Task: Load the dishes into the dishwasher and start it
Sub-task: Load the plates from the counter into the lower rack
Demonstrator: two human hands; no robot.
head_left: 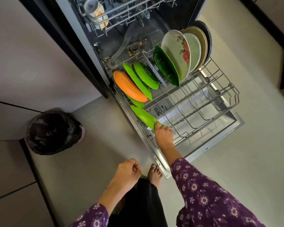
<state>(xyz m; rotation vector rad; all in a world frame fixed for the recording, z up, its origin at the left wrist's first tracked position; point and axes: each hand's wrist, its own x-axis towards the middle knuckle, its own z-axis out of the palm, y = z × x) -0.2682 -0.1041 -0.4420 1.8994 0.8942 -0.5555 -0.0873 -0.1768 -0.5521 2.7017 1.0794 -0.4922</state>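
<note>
The dishwasher stands open with its lower rack [226, 95] pulled out over the door [220, 141]. My right hand [164, 135] grips the near edge of a bright green plate [143, 116] standing on edge at the rack's front left. Behind that plate stand an orange plate [128, 86], more green plates [143, 76], a dark green plate [166, 66] and several pale round plates [177, 53]. My left hand [128, 172] hangs over the floor with loosely curled fingers and holds nothing.
The upper rack [121, 15] holds a cup [95, 11] and sits inside the machine. A bin with a black liner [53, 131] stands on the floor to the left. Pale cabinet fronts [31, 66] run along the left. My bare foot [155, 174] is by the door's corner.
</note>
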